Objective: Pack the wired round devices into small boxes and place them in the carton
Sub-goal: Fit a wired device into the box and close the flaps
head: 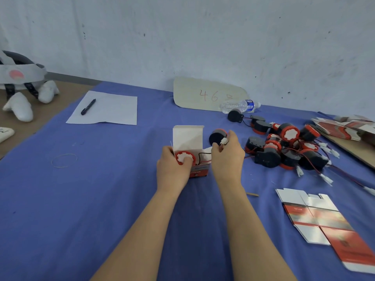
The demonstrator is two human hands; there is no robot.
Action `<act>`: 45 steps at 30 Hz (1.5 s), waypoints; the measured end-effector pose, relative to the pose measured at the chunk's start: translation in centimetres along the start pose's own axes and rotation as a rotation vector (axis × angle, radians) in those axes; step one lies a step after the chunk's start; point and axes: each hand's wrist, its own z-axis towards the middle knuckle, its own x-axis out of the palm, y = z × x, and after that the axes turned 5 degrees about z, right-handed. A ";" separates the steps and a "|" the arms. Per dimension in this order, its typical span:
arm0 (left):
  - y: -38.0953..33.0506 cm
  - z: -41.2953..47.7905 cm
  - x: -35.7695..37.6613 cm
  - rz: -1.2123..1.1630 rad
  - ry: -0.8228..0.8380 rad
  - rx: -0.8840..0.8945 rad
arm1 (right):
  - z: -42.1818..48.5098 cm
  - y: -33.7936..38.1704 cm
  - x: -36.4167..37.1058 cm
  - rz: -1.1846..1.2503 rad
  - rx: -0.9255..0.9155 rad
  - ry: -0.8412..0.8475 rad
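Your left hand (pixel 174 169) grips the open box (pixel 187 138) mid-cloth, thumb on the device (pixel 185 157) seated inside. Only its round red rim and white toothed face show. Your right hand (pixel 228 157) pinches its white connector (pixel 224 141), and the dark wire (pixel 200 156) trails back into the box.

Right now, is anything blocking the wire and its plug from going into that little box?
Nothing visible does. The small box has its lid flap up, and the round device sits in its mouth under the left hand. The right hand pinches the white plug beside the opening.
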 end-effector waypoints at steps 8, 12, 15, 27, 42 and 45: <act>-0.2 -0.1 -0.1 0.001 0.000 0.003 | -0.3 2.1 -0.1 0.377 -0.029 0.006; -0.2 -0.2 -0.2 0.003 0.002 -0.003 | 0.1 1.7 -1.2 -0.043 -0.260 -0.008; -0.1 -0.1 -0.2 0.010 0.003 -0.005 | 0.3 1.6 -1.3 -0.093 -0.242 0.021; 0.0 -0.1 -0.1 0.005 0.004 0.011 | -0.6 1.1 0.0 -0.232 -0.140 0.369; -0.1 -0.1 0.0 0.005 0.002 0.007 | -1.1 1.5 0.6 -0.402 -0.140 0.392; -0.1 -0.2 -0.1 -0.002 -0.001 0.007 | -1.1 1.2 0.9 -0.554 -0.213 0.357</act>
